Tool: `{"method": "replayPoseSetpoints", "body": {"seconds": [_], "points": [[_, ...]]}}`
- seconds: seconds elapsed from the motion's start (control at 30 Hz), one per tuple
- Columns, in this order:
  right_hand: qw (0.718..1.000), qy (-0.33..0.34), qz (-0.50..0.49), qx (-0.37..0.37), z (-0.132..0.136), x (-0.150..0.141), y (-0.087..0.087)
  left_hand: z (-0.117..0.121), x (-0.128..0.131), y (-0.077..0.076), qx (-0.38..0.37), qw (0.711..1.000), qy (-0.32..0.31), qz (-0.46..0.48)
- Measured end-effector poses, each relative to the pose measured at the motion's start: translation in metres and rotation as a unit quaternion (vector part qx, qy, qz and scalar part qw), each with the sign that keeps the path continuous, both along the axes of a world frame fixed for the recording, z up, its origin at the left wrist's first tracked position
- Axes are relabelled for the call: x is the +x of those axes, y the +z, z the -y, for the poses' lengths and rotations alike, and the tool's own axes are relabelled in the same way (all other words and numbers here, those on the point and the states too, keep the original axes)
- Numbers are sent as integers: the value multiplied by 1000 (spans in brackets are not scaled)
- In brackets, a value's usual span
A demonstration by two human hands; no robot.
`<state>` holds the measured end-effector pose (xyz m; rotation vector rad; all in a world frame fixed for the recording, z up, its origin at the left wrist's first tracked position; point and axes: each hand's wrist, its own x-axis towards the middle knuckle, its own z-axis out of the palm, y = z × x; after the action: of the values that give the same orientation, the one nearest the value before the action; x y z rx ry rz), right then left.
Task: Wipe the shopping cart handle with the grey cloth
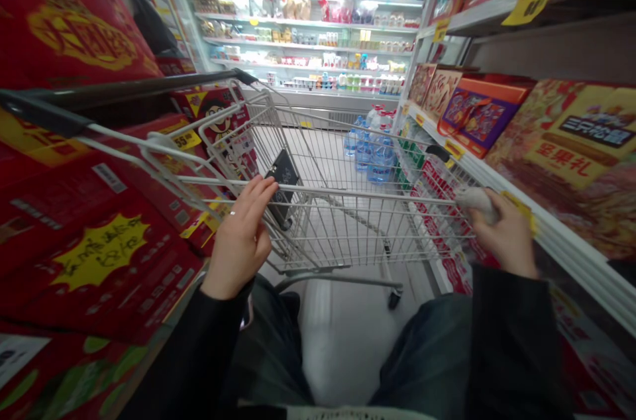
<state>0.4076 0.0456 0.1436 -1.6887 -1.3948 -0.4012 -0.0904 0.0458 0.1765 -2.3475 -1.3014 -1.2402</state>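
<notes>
My left hand (242, 234), with a ring on one finger, has its fingers curled over the near top rail of a wire shopping cart (338, 228). A black phone (282, 188) stands tilted against the wires just beyond that hand, inside the cart. My right hand (507, 232) is at the cart's right side, gripping a crumpled whitish item (477, 203), and it is close to a shelf edge with a yellow tag (519, 210). Little else shows in the cart's basket.
Stacked red boxes (89, 234) fill the left side, and gift boxes (561, 148) line the right shelf. Blue-labelled water bottles (371, 152) stand beyond the cart, before a lit refrigerated display (298, 22). A person in dark clothing (144, 16) stands far left.
</notes>
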Motion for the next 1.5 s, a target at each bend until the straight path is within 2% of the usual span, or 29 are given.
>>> {"method": "replayPoseSetpoints", "body": {"seconds": [0.13,0.2,0.23,0.3,0.37,0.47,0.53,0.6,0.63,0.7,0.8,0.93,1.0,1.07,1.13,1.17,1.23,1.3,1.4,1.5], "points": [[980,186,52,38,-1,-111,21,-1,2,-1,23,1000,14,-1],[969,232,75,26,-2,-146,30,-2,1,0,30,999,17,0],[967,242,76,21,-3,-152,33,-3,0,1,31,999,16,0],[969,236,69,15,-5,-138,32,-3,-1,2,34,999,11,1],[979,193,54,17,-5,-98,22,-4,-1,2,37,999,10,3],[998,48,14,49,-4,-24,-6,-4,1,1,42,999,11,1],[993,-67,-29,88,-4,12,-27,-5,3,1,48,999,8,1],[981,-133,-70,122,-7,25,-45,-5,5,1,53,999,5,4],[977,-147,-82,134,-10,23,-52,-5,5,1,55,998,3,5],[974,-147,-86,149,-16,0,-61,-5,6,1,58,998,2,4],[978,-107,-73,167,-24,-70,-62,-5,9,1,53,999,-2,5],[974,77,-17,211,-19,-185,-51,-5,17,1,44,999,-7,11],[961,194,23,196,-14,-233,-47,-3,19,1,36,999,-19,11],[947,262,42,180,-10,-266,-45,1,18,-1,37,998,-35,32],[938,289,39,187,-9,-283,-40,7,11,-5,86,990,-13,113],[934,295,35,200,-9,-287,-36,10,5,-7,128,975,18,181],[924,305,34,229,-12,-291,-21,10,-11,-12,197,917,89,336],[911,323,45,254,-17,-299,3,3,-29,-16,181,860,108,466],[891,355,83,270,-28,-329,49,-14,-50,-18,9,792,24,610],[888,364,121,255,-40,-375,93,-25,-59,-18,-152,700,-87,692]]}}
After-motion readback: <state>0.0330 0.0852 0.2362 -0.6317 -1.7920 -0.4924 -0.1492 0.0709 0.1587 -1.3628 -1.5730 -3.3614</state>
